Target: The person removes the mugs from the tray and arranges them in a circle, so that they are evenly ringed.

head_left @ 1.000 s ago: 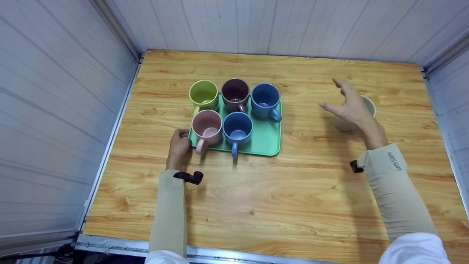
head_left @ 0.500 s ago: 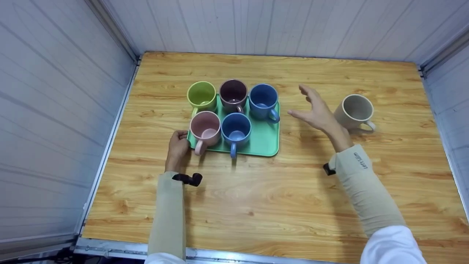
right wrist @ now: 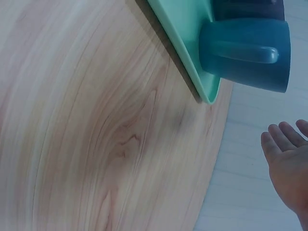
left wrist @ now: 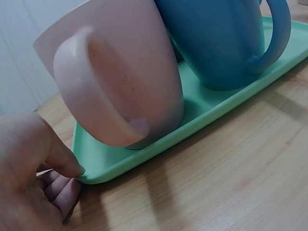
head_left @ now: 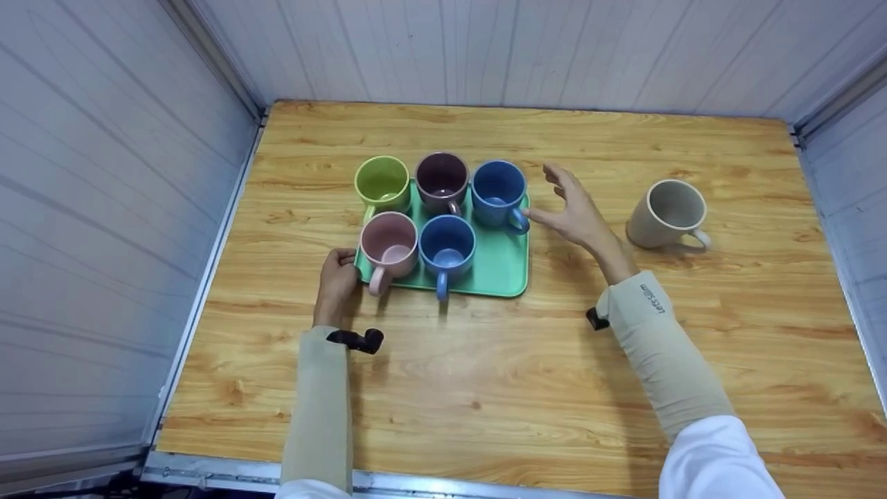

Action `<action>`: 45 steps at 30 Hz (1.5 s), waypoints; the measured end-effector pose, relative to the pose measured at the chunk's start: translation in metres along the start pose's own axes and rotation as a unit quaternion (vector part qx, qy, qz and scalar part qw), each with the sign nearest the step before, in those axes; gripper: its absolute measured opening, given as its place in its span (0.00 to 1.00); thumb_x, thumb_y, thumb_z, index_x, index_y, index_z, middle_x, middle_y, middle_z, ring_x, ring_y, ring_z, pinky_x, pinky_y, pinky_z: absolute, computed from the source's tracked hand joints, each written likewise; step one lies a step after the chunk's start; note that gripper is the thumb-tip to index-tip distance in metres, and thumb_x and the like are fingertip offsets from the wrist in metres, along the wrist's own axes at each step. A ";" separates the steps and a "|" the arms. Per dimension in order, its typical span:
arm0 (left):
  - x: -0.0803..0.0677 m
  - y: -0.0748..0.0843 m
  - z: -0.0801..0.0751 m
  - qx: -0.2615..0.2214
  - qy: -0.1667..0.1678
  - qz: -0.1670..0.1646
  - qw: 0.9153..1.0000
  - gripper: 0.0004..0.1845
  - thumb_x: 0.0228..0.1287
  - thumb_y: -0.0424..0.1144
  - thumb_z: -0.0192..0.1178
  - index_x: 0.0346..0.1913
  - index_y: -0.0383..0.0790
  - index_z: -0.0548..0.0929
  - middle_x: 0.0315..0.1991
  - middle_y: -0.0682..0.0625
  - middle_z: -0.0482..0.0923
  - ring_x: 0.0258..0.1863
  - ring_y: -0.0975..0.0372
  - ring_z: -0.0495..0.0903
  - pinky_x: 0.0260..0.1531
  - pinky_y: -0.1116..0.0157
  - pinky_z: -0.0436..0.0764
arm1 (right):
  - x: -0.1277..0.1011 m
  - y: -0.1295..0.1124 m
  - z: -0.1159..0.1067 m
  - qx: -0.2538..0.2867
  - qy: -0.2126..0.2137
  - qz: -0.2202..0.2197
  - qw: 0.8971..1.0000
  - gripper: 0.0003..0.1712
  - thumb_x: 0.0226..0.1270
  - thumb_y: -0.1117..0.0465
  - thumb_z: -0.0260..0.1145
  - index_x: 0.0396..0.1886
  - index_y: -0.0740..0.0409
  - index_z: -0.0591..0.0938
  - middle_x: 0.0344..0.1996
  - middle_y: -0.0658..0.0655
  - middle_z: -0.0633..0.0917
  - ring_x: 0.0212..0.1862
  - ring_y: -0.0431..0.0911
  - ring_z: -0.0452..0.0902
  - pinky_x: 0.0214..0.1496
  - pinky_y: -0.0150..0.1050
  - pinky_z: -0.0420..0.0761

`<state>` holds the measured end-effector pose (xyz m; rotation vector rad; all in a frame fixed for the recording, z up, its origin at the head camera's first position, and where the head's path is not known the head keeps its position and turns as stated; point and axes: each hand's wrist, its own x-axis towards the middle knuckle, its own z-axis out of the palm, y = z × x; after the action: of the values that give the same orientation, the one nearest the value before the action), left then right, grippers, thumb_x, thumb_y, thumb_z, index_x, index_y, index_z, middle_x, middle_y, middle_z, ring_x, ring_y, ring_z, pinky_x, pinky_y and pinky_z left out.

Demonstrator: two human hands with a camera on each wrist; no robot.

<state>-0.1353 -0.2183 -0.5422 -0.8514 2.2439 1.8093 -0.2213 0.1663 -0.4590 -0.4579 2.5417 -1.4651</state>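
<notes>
A mint-green tray [head_left: 500, 260] is being supported by a wood-grain counter [head_left: 485, 367], and its near left corner is being pinched by the left hand [head_left: 337, 281], the grip clamped on the rim with the thumb above and fingers below. Two rows of upright mugs are being borne by the tray: behind, from left to right, a lime-green mug [head_left: 383, 184], a dark purple mug [head_left: 442, 183] and a rear blue mug [head_left: 497, 190]; in front, a pink mug [head_left: 389, 244] and a front blue mug [head_left: 447, 248]. The right hand [head_left: 574, 213] is being held near the rear blue mug, its grip apart; whether the handle is being touched cannot be told. Well to the right, a beige mug [head_left: 648, 225] is being supported upright by the counter.
</notes>
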 end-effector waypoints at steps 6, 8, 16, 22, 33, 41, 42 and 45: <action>-0.001 0.000 0.002 -0.032 0.004 -0.003 0.999 0.21 0.59 0.23 0.40 0.56 0.28 0.68 0.49 0.42 0.69 0.50 0.57 0.68 0.50 0.67 0.71 | 0.011 0.016 0.010 -0.002 0.001 -0.003 1.000 0.53 0.55 0.48 0.72 0.74 0.58 0.55 0.72 0.60 0.60 0.72 0.51 0.55 0.74 0.48 0.57; -0.002 0.000 0.003 -0.045 0.004 -0.005 0.999 0.21 0.59 0.23 0.40 0.56 0.28 0.68 0.48 0.43 0.69 0.49 0.57 0.68 0.49 0.67 0.71 | 0.012 0.017 0.013 -0.001 -0.001 -0.002 1.000 0.54 0.54 0.46 0.72 0.74 0.58 0.55 0.72 0.60 0.60 0.72 0.51 0.55 0.74 0.47 0.57; -0.002 -0.002 0.001 -0.006 0.002 0.016 1.000 0.21 0.61 0.26 0.38 0.58 0.26 0.68 0.52 0.38 0.70 0.52 0.54 0.69 0.51 0.66 0.69 | 0.017 0.015 0.026 0.001 -0.003 -0.006 1.000 0.57 0.53 0.46 0.73 0.75 0.59 0.53 0.71 0.60 0.61 0.72 0.50 0.56 0.73 0.47 0.59; -0.002 0.000 0.000 -0.005 -0.002 0.015 1.000 0.22 0.59 0.24 0.38 0.58 0.26 0.68 0.53 0.38 0.69 0.53 0.54 0.68 0.52 0.65 0.70 | 0.021 0.015 0.035 0.017 0.002 0.003 1.000 0.59 0.53 0.48 0.74 0.75 0.60 0.49 0.72 0.62 0.58 0.73 0.51 0.54 0.74 0.47 0.57; 0.000 -0.001 0.001 -0.024 -0.007 0.009 1.000 0.23 0.59 0.23 0.39 0.58 0.27 0.67 0.54 0.38 0.69 0.54 0.54 0.69 0.55 0.64 0.71 | 0.029 0.015 0.045 0.024 0.023 0.010 0.999 0.59 0.50 0.50 0.76 0.74 0.63 0.52 0.71 0.63 0.59 0.71 0.52 0.58 0.72 0.45 0.60; 0.000 0.000 0.002 -0.036 -0.008 -0.004 0.999 0.23 0.58 0.22 0.38 0.58 0.28 0.67 0.52 0.40 0.69 0.52 0.55 0.68 0.52 0.66 0.71 | 0.035 0.016 0.048 0.022 0.030 0.021 0.999 0.60 0.48 0.53 0.77 0.75 0.59 0.52 0.71 0.63 0.59 0.71 0.53 0.57 0.73 0.49 0.57; 0.000 0.000 0.002 -0.026 -0.008 -0.003 1.000 0.23 0.58 0.23 0.38 0.58 0.28 0.67 0.52 0.40 0.69 0.52 0.55 0.68 0.52 0.66 0.71 | 0.036 0.016 0.048 0.020 0.032 0.021 0.999 0.60 0.48 0.53 0.77 0.74 0.60 0.52 0.71 0.62 0.60 0.70 0.53 0.57 0.73 0.49 0.57; 0.000 0.000 0.002 -0.022 -0.003 -0.008 1.000 0.22 0.58 0.23 0.39 0.57 0.29 0.68 0.51 0.42 0.69 0.51 0.56 0.68 0.50 0.68 0.71 | 0.036 0.015 0.049 0.018 0.039 0.013 0.999 0.58 0.48 0.53 0.77 0.74 0.60 0.54 0.70 0.62 0.62 0.69 0.53 0.59 0.72 0.49 0.58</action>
<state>-0.1355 -0.2161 -0.5422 -0.8669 2.1938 1.8592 -0.2433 0.1211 -0.4964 -0.3684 2.5664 -1.5460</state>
